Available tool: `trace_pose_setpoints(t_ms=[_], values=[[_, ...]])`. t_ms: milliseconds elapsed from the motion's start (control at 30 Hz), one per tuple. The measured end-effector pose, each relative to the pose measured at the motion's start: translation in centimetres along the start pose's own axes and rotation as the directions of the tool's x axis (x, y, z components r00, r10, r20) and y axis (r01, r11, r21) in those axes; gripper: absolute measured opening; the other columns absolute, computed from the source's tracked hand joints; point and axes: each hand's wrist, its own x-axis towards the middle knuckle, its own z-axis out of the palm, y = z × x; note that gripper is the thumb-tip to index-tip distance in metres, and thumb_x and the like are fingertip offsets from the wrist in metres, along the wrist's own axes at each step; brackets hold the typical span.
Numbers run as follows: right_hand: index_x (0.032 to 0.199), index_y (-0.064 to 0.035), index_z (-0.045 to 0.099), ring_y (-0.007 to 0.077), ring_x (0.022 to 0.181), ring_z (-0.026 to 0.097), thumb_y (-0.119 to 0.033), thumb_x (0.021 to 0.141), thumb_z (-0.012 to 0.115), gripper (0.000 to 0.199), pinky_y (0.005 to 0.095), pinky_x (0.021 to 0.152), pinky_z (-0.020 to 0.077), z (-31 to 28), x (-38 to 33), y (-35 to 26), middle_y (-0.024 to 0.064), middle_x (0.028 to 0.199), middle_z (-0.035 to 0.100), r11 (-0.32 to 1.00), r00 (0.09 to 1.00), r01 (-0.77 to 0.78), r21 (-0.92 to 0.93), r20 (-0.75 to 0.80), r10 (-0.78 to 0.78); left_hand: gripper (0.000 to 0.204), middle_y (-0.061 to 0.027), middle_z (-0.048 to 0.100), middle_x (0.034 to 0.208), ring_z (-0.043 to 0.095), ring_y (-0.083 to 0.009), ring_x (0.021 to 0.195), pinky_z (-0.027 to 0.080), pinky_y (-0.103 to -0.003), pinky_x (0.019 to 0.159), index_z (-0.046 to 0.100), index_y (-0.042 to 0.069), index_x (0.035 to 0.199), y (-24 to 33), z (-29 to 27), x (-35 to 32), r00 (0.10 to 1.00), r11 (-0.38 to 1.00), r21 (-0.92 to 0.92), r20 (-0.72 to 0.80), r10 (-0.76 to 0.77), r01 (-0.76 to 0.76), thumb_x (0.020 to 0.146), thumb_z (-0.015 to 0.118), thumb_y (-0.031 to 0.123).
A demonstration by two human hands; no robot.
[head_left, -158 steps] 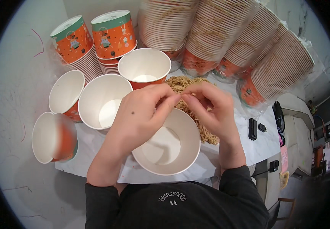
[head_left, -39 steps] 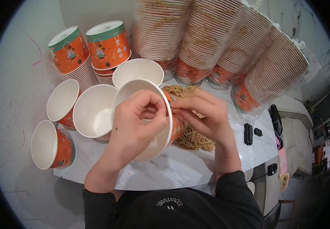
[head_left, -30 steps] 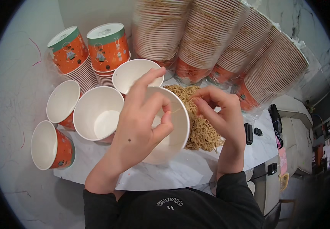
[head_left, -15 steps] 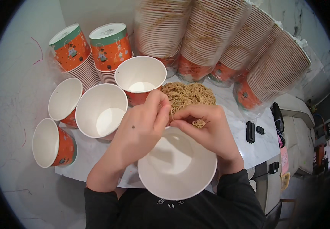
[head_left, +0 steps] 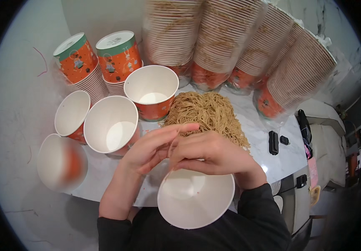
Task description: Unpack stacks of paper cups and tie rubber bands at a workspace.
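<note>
A large white-lined paper bucket (head_left: 197, 205) rests tilted in front of me at the near table edge, its mouth facing up. Over its far rim my two hands meet. My left hand (head_left: 153, 146) has its fingers stretched out, palm turned toward the right. Against it lies my right hand (head_left: 216, 152), back up, fingers curled down at the rim; what they pinch, if anything, is hidden. Just beyond the hands spreads a heap of tan twine (head_left: 207, 108), partly covered by them.
More paper buckets, orange outside, stand at left: one behind (head_left: 153, 85), one beside (head_left: 111, 125), one farther left (head_left: 72, 113), and a blurred one (head_left: 61, 163). Tall bagged bucket stacks (head_left: 226, 33) line the back. Small black devices (head_left: 273, 143) lie at right on the marbled table (head_left: 255, 121).
My hands have come together over the bucket's rim. The left fingers have straightened from a pinch, and the right hand has turned back up. The bucket has tilted and slid slightly nearer me.
</note>
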Motion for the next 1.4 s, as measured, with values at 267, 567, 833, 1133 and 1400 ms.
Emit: trace_pose_setpoints(t_ms=[267,567,833,1133,1400], values=[[0.097,-0.0042,0.07,0.0274,0.088,0.069,-0.008,0.093,0.068,0.006,0.0366,0.078,0.0532,1.5,0.9,3.0,0.0079,0.092,0.07,0.996,0.986,-0.087,-0.013,0.142,0.088,0.047,-0.0187,0.041,0.155,0.054,-0.0257,0.131,0.049,-0.043,0.105,0.043,0.003,0.148,-1.0,-0.1,-1.8,0.692,0.727,0.033,-0.282,0.665,-0.686,0.107,0.046,0.026],[0.097,-0.002,0.069,0.0186,0.101,0.066,-0.006,0.092,0.07,0.006,0.0314,0.089,0.0509,2.0,1.2,5.3,0.0079,0.109,0.068,0.975,0.975,-0.164,0.151,-0.126,0.184,0.025,-0.008,0.073,0.103,0.064,-0.0078,0.086,0.05,-0.024,0.078,0.07,-0.004,0.106,4.9,-0.4,-2.4,0.817,0.708,0.63,-0.194,0.543,-0.32,0.104,0.056,0.017],[0.103,-0.0027,0.067,0.0052,0.087,0.063,-0.009,0.096,0.07,0.01,0.0218,0.077,0.0506,1.8,1.5,5.2,0.0003,0.095,0.069,0.713,0.823,-0.293,0.637,-0.211,0.527,0.02,-0.0058,0.073,0.102,0.069,-0.0092,0.085,0.056,-0.024,0.078,0.069,-0.001,0.109,6.2,-0.7,-0.6,0.851,0.678,0.709,-0.224,0.476,-0.193,0.102,0.061,0.016],[0.105,0.0003,0.067,0.0047,0.083,0.065,-0.012,0.097,0.069,0.014,0.0195,0.071,0.0509,0.8,1.9,6.7,0.0009,0.093,0.07,0.793,0.749,-0.261,0.551,-0.402,0.526,0.017,-0.0064,0.072,0.092,0.068,-0.0091,0.082,0.053,-0.025,0.072,0.067,-0.002,0.1,5.1,-2.9,0.3,0.907,0.698,0.712,-0.24,0.347,-0.078,0.1,0.059,0.014],[0.104,0.0017,0.068,0.0025,0.081,0.062,-0.01,0.096,0.069,0.014,0.0188,0.071,0.0498,1.2,2.0,5.9,0.0,0.094,0.069,0.838,0.786,-0.292,0.461,-0.383,0.485,0.029,-0.0197,0.07,0.099,0.069,-0.0349,0.093,0.055,-0.038,0.08,0.064,-0.001,0.115,2.0,-3.0,1.5,0.94,0.202,0.973,0.041,0.339,-0.115,0.085,0.06,-0.001]])
